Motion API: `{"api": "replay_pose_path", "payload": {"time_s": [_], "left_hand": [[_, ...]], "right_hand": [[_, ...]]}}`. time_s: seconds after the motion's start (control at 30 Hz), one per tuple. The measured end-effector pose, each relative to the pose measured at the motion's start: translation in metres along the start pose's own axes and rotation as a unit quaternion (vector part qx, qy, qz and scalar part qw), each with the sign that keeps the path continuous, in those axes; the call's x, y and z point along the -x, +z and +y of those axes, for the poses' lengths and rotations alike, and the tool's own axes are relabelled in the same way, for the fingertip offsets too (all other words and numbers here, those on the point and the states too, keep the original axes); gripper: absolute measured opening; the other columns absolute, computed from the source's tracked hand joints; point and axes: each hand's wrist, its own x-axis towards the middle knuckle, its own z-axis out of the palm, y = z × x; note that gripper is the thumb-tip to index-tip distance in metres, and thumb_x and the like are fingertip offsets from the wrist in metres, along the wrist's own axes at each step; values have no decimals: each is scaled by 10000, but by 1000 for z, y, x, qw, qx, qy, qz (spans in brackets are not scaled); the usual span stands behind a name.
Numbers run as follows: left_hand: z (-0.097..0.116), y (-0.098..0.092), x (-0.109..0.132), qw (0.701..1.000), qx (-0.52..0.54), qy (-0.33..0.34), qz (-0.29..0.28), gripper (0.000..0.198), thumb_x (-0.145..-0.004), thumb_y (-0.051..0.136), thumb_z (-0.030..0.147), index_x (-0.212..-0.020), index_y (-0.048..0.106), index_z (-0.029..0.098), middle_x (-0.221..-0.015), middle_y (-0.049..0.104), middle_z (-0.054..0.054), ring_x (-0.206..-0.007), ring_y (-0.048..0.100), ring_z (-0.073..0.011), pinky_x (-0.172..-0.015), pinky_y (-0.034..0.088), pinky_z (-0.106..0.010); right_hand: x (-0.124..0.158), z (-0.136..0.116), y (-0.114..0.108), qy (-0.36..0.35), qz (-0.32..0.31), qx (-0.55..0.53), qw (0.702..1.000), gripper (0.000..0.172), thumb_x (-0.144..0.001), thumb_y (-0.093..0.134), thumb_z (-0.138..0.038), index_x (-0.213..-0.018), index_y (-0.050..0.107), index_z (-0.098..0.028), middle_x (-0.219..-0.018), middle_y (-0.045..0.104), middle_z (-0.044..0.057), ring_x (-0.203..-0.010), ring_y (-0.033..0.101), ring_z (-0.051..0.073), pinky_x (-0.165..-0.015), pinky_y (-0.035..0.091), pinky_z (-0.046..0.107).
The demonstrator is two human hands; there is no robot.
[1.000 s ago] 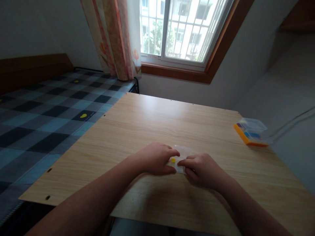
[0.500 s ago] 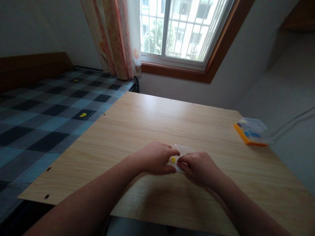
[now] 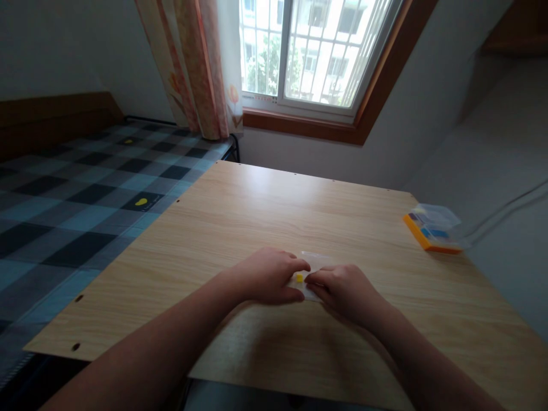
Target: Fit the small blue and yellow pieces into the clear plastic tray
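Note:
A small clear sheet or pegboard (image 3: pixel 315 261) lies flat on the wooden table, mostly covered by my hands. On it sits a little yellow patch of pieces (image 3: pixel 299 278), too small to make out singly. My left hand (image 3: pixel 274 277) rests at the sheet's left side, thumb and forefinger spread apart around the yellow patch. From the right, my right hand (image 3: pixel 342 285) has its thumb and fingertips pinched together just beside the yellow. Whatever is between those fingertips is too small to see.
An orange box (image 3: pixel 432 242) with a raised clear lid and blue contents stands at the table's right edge. The wooden table (image 3: pixel 274 211) adjoins a bed with a checked cover (image 3: pixel 98 211) on the left. A window and curtain (image 3: pixel 201 68) are beyond.
The whole view has shifted slightly, moving everything a little to the left. Both hands keep nearly the same pose around the yellow patch.

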Motion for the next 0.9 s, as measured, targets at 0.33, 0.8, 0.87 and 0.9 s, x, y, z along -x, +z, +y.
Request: {"api": "replay_pose_path", "payload": {"time_s": [0.33,0.8,0.87,0.9], "left_hand": [[-2,3,1,1000,2,-1,-1,450,-837,741,420,-1255,686,261,-1068,763,-64,-948,718,-279,-759,501,-339],[-1,2,1,1000,-4,-8,-8,411,-842,736,426,-1222,694,275,-1054,763,-49,-932,716,-266,-735,490,-325],[-1,2,1,1000,-3,-8,-8,425,-842,735,426,-1237,690,277,-1062,763,-49,-937,716,-268,-744,491,-328],[-1,2,1,1000,-3,-7,-6,424,-840,736,426,-1235,691,277,-1061,764,-48,-937,717,-269,-744,491,-330]], "right_hand": [[8,-2,-9,6,-23,-28,999,210,-918,598,-203,-899,798,-267,-808,773,5,-676,665,150,-629,333,276],[7,3,0,-16,24,-33,999,263,-936,566,-221,-1042,802,-273,-892,800,23,-704,712,169,-635,370,273],[6,2,0,-14,21,-36,999,256,-932,568,-221,-1010,807,-271,-877,799,22,-695,711,171,-632,369,278],[6,1,0,-13,17,-38,999,253,-929,571,-220,-997,808,-271,-876,800,22,-695,711,173,-632,369,279]]}}
